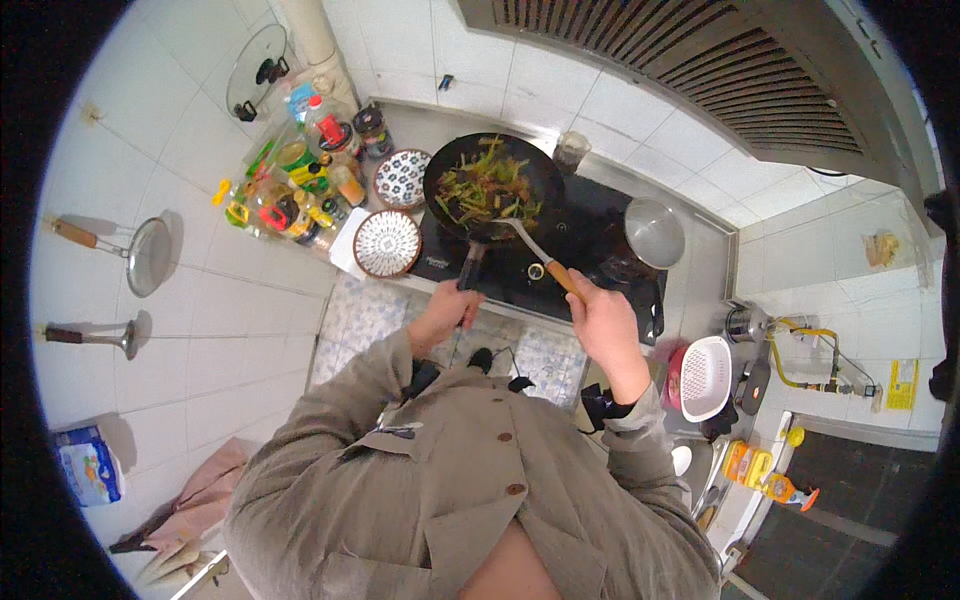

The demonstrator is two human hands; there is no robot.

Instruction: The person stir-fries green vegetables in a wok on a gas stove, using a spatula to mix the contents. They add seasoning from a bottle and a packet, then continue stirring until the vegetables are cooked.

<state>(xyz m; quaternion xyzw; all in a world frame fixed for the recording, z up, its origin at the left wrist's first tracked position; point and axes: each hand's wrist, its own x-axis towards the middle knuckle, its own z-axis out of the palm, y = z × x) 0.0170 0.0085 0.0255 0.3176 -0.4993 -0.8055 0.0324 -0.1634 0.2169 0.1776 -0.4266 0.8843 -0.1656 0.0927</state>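
Observation:
My left hand [447, 309] grips the dark handle of a black wok [551, 169], which sits over the left burner of a black glass-topped gas stove [517, 281]. Chopped green vegetables mixed with reddish-brown bits [487, 184] are spread inside it. In my right hand [604, 319] is the wooden handle of a metal spatula [534, 246]. The spatula's head reaches the wok's near rim, and its tip is hard to make out among the food. Left of the wok are a floral-patterned bowl [403, 178] and a bowl with a radiating pattern [387, 243].
Seasoning bottles [300, 195] crowd the left counter corner. A glass jar [571, 150] stands behind the stove, and a metal pot [654, 232] is on its right side. A white colander [705, 379] lies farther right. The range hood [675, 67] overhangs the back right.

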